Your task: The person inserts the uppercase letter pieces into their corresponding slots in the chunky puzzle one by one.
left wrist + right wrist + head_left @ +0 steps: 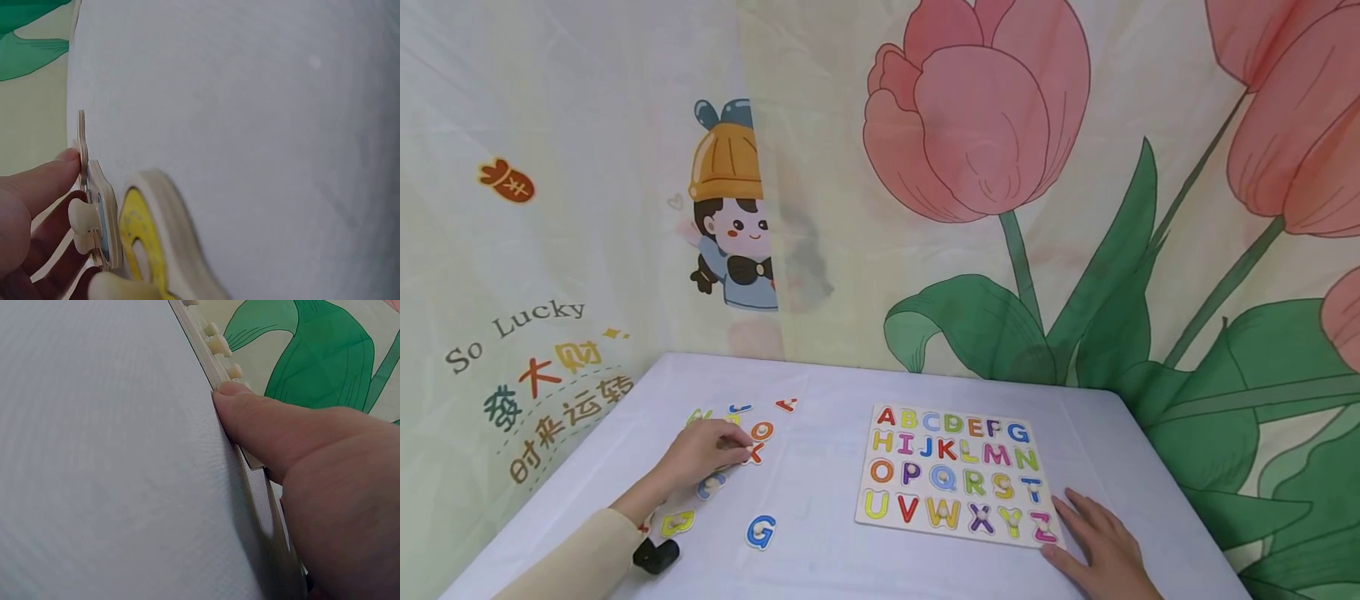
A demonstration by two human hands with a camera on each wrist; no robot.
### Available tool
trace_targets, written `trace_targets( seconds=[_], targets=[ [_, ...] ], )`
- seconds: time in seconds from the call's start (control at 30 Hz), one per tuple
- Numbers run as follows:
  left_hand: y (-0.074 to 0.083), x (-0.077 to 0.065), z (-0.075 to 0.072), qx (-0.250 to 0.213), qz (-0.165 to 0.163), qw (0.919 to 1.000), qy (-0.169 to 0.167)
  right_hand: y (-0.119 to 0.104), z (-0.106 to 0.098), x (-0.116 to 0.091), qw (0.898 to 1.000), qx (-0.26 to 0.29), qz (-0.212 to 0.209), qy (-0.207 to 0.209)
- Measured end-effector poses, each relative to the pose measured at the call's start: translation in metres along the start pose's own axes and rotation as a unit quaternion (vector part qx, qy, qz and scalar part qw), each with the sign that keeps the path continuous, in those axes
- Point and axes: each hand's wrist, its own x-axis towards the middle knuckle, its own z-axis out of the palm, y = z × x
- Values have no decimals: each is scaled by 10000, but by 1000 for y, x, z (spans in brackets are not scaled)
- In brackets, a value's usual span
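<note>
My left hand (pixel 706 450) pinches at a red letter piece (pixel 756 453), partly covered by the fingertips, that looks like a K or X. In the left wrist view, the thumb meets the edge of a thin wooden piece (pixel 82 134); a knobbed blue piece (pixel 105 225) and a yellow piece (pixel 140 219) lie close by. My right hand (pixel 1101 546) rests at the lower right corner of the wooden alphabet board (pixel 955 538), fingers spread along its right side. The right wrist view has its thumb touching the board's edge (pixel 203 356). Knobbed letters sit in part of the board.
Loose letters lie around the left hand: an orange O (pixel 762 431), a blue G (pixel 761 532), a blue C (pixel 706 487), a yellow B-like piece (pixel 677 523) and a red one (pixel 786 405) farther back. A black object (pixel 657 557) sits by the left sleeve. Printed cloth hangs behind the white table (pixel 820 492).
</note>
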Motion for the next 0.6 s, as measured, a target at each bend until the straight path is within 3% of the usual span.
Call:
trace_targets(
  seconds=[0.3,0.43,0.6],
  targets=[
    [7,5,1,343,139,9989,296,0,0,1,10000,22,31,-77],
    [24,12,2,336,422,9977,417,0,-1,0,10000,26,37,-38],
    [50,24,9,104,804,9963,285,0,0,0,10000,26,9,49]
  ],
)
